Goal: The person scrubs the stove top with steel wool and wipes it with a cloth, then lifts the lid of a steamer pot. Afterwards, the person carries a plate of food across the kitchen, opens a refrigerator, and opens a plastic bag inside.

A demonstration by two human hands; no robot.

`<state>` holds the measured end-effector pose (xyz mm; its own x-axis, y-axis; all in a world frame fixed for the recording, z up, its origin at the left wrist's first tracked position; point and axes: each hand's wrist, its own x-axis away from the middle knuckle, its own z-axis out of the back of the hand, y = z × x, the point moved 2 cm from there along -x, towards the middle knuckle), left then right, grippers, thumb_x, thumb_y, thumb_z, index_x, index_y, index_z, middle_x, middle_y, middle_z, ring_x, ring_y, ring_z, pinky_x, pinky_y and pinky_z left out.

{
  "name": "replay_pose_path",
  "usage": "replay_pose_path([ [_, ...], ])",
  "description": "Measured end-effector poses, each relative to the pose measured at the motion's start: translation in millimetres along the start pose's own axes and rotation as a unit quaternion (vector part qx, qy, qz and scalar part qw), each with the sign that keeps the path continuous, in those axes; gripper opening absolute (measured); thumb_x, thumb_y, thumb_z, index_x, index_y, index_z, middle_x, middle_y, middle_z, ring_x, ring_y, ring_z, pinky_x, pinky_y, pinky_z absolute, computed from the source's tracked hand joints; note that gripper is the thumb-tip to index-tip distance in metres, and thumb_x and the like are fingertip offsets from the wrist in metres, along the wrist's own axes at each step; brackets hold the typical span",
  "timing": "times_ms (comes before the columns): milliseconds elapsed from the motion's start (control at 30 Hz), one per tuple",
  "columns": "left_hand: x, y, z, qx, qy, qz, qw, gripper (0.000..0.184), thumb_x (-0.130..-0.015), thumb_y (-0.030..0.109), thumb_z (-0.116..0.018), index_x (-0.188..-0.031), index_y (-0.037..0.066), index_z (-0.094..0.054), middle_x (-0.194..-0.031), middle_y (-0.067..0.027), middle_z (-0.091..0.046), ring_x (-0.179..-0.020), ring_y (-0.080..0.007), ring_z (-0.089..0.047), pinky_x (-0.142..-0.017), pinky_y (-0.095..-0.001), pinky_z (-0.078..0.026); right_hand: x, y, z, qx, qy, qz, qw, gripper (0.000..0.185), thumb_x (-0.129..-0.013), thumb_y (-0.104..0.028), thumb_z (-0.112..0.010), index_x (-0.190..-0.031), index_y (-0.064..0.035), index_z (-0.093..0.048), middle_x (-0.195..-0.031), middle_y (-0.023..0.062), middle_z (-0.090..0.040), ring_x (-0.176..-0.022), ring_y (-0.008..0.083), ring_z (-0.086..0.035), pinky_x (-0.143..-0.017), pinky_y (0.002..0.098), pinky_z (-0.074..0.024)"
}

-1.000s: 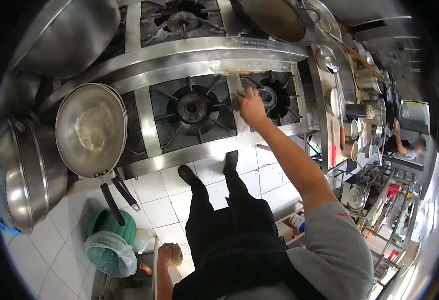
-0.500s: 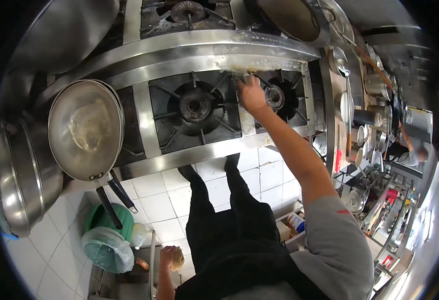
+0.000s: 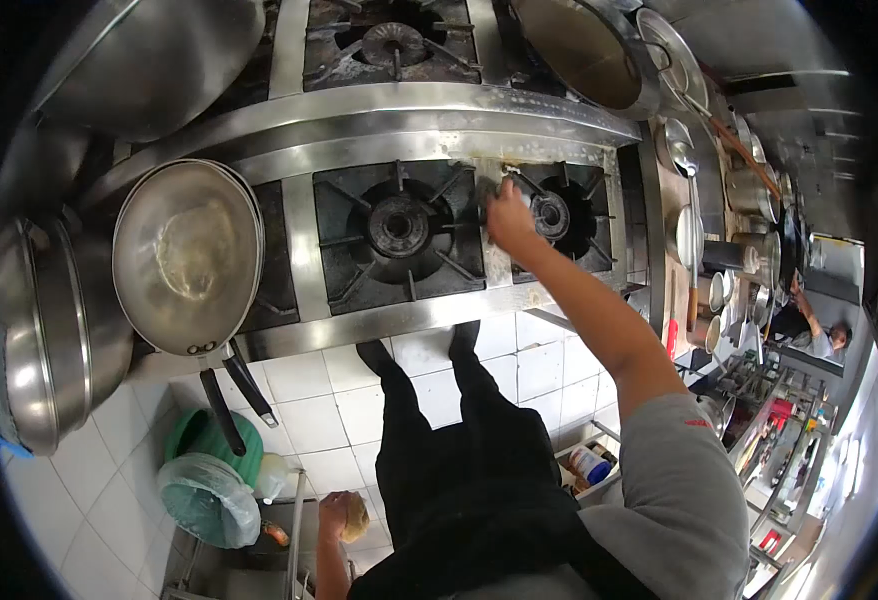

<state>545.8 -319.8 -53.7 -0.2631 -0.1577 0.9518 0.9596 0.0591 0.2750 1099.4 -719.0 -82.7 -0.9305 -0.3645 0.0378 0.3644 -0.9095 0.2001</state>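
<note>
My right hand (image 3: 511,218) is closed, pressed down on the metal strip (image 3: 497,268) between two burners of the front stove row. A grey scouring pad (image 3: 488,192) shows in part at its fingertips; the rest is hidden. To the left of this hand is a black burner grate (image 3: 399,225), and to the right a second burner (image 3: 551,213). Low in the view, beside my leg, my left hand (image 3: 332,515) is closed around a tan, rounded, sponge-like lump (image 3: 356,517). It is held away from the stove, near a metal rail (image 3: 296,530).
Two stacked pans (image 3: 189,260) sit at the left of the stove, handles jutting over the front edge. A green bin (image 3: 209,505) with a plastic liner stands below. A large pot (image 3: 579,50) sits behind. Another person (image 3: 819,335) is far right.
My right hand has moved slightly toward me along the metal strip, still pressed to it. The view has shifted a little. My left hand keeps its hold on the tan lump.
</note>
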Motion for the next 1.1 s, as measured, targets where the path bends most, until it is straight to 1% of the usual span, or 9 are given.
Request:
replay_pose_path([
  [100, -12, -40, 4, -0.170, -0.005, -0.096, 0.981, 0.021, -0.090, 0.017, -0.065, -0.092, -0.003, -0.070, -0.082, -0.0106, -0.070, -0.071, -0.0186, -0.065, -0.068, -0.0338, -0.053, -75, 21, -20, -0.018, -0.095, -0.043, 0.994, 0.021, -0.083, -0.014, -0.058, -0.089, 0.0022, -0.070, -0.119, 0.0273, -0.055, -0.109, 0.0392, -0.055, -0.083, 0.0419, -0.0551],
  [200, 2, -42, 10, -0.146, 0.010, -0.017, 0.989, 0.025, -0.088, 0.020, -0.065, -0.092, -0.004, -0.070, -0.082, -0.0122, -0.071, -0.074, -0.0197, -0.066, -0.070, -0.0357, -0.053, -57, 9, -6, 0.006, -0.068, -0.012, 0.998, 0.022, -0.085, -0.016, -0.057, -0.090, -0.0017, -0.073, -0.113, 0.0264, -0.058, -0.102, 0.0378, -0.058, -0.092, 0.0431, -0.0500],
  [267, -32, -92, 16, -0.124, 0.027, 0.016, 0.992, 0.027, -0.089, 0.022, -0.065, -0.093, -0.004, -0.071, -0.083, -0.0134, -0.071, -0.077, -0.0205, -0.067, -0.072, -0.0355, -0.053, -3, 1, -14, 0.014, -0.036, -0.028, 0.999, 0.020, -0.081, -0.016, -0.060, -0.088, -0.0001, -0.071, -0.120, 0.0319, -0.054, -0.101, 0.0371, -0.060, -0.079, 0.0426, -0.0558],
  [400, -30, -78, 6, -0.119, -0.022, -0.093, 0.988, 0.026, -0.089, 0.022, -0.064, -0.095, -0.002, -0.072, -0.086, -0.0150, -0.072, -0.080, -0.0216, -0.067, -0.075, -0.0354, -0.053, -7, 22, -22, -0.023, -0.190, -0.008, 0.982, 0.020, -0.081, -0.015, -0.059, -0.084, 0.0017, -0.070, -0.115, 0.0301, -0.054, -0.102, 0.0397, -0.060, -0.081, 0.0441, -0.0555],
  [500, -31, -60, 2, -0.117, 0.032, -0.024, 0.992, 0.026, -0.089, 0.022, -0.063, -0.095, -0.002, -0.072, -0.087, -0.0147, -0.072, -0.080, -0.0217, -0.067, -0.075, -0.0356, -0.053, -37, 25, 44, -0.080, -0.110, -0.068, 0.988, 0.027, -0.087, -0.017, -0.055, -0.100, 0.0006, -0.070, -0.122, 0.0274, -0.050, -0.106, 0.0401, -0.059, -0.087, 0.0461, -0.0544],
  [567, -54, -86, 9, -0.117, 0.000, -0.098, 0.988, 0.026, -0.089, 0.021, -0.062, -0.095, -0.002, -0.071, -0.086, -0.0138, -0.072, -0.077, -0.0214, -0.066, -0.074, -0.0356, -0.053, -48, 29, 6, -0.070, -0.057, -0.080, 0.993, 0.021, -0.082, -0.018, -0.059, -0.092, -0.0030, -0.070, -0.115, 0.0293, -0.053, -0.102, 0.0420, -0.059, -0.085, 0.0476, -0.0543],
  [733, -32, -57, 10, -0.078, 0.026, -0.017, 0.996, 0.026, -0.089, 0.020, -0.062, -0.095, -0.004, -0.070, -0.080, -0.0108, -0.070, -0.072, -0.0194, -0.064, -0.069, -0.0363, -0.053, -5, 20, -13, -0.027, -0.115, -0.070, 0.991, 0.021, -0.084, -0.016, -0.057, -0.093, -0.0018, -0.071, -0.115, 0.0281, -0.054, -0.104, 0.0407, -0.059, -0.085, 0.0470, -0.0545],
  [967, -73, -73, 17, -0.158, 0.023, -0.196, 0.968, 0.024, -0.090, 0.020, -0.063, -0.093, -0.002, -0.071, -0.080, -0.0102, -0.069, -0.070, -0.0178, -0.064, -0.066, -0.0341, -0.052, -5, 28, 8, -0.009, -0.144, -0.009, 0.990, 0.023, -0.081, -0.011, -0.058, -0.099, -0.0032, -0.069, -0.119, 0.0280, -0.055, -0.104, 0.0375, -0.061, -0.081, 0.0426, -0.0562],
  [1100, -30, -14, 1, -0.075, 0.030, -0.081, 0.993, 0.025, -0.089, 0.022, -0.063, -0.092, -0.002, -0.071, -0.081, -0.0104, -0.069, -0.073, -0.0189, -0.065, -0.068, -0.0350, -0.052, -18, 21, 90, -0.142, -0.071, -0.032, 0.987, 0.034, -0.081, -0.007, -0.058, -0.113, -0.0114, -0.067, -0.123, 0.0231, -0.054, -0.107, 0.0397, -0.059, -0.086, 0.0456, -0.0532],
])
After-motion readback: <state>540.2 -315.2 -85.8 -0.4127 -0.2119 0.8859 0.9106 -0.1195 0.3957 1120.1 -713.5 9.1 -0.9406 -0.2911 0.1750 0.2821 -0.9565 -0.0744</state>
